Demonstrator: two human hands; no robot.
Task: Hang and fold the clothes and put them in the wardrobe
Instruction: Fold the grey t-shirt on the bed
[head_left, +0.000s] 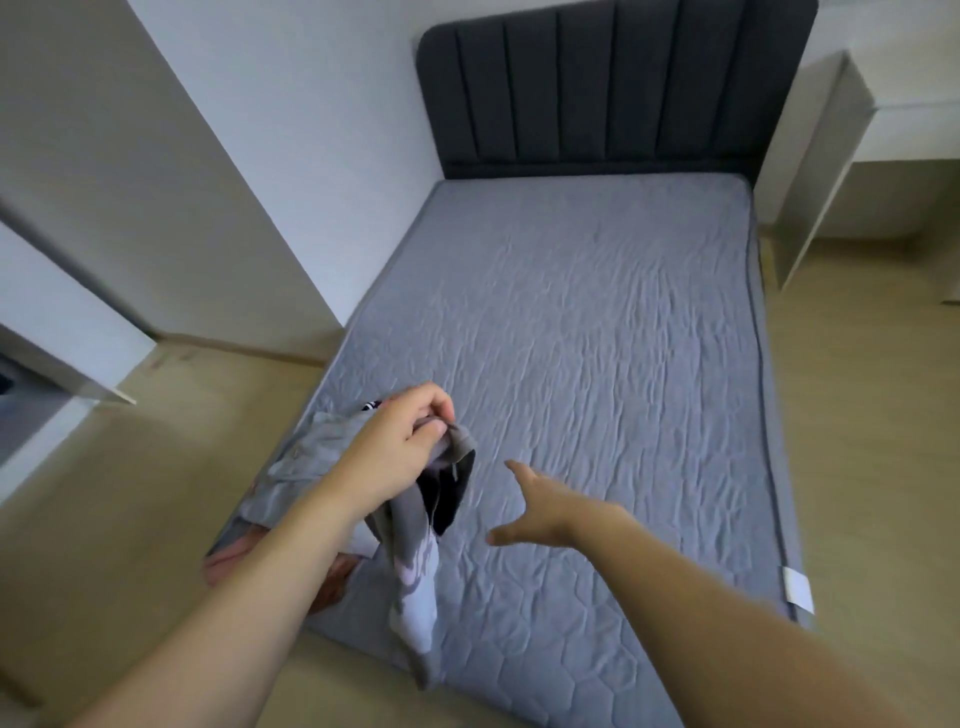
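Observation:
My left hand (402, 441) grips the top edge of a grey garment (415, 566) with a dark lining, lifted above the near left corner of the bed (597, 338). The garment hangs down from the fist, its pale lower end dangling past the mattress edge. A heap of other clothes (304, 467), grey on top with something pink beneath, lies on that corner under my left forearm. My right hand (540, 512) reaches out over the mattress to the right of the garment, fingers spread and holding nothing.
The grey quilted mattress stretches back to a dark padded headboard (613, 88). A white wardrobe panel (156, 171) stands at the left, with an open white door (67, 332) in front of it. A white desk (841, 171) stands at the right. Wooden floor (872, 441) surrounds the bed.

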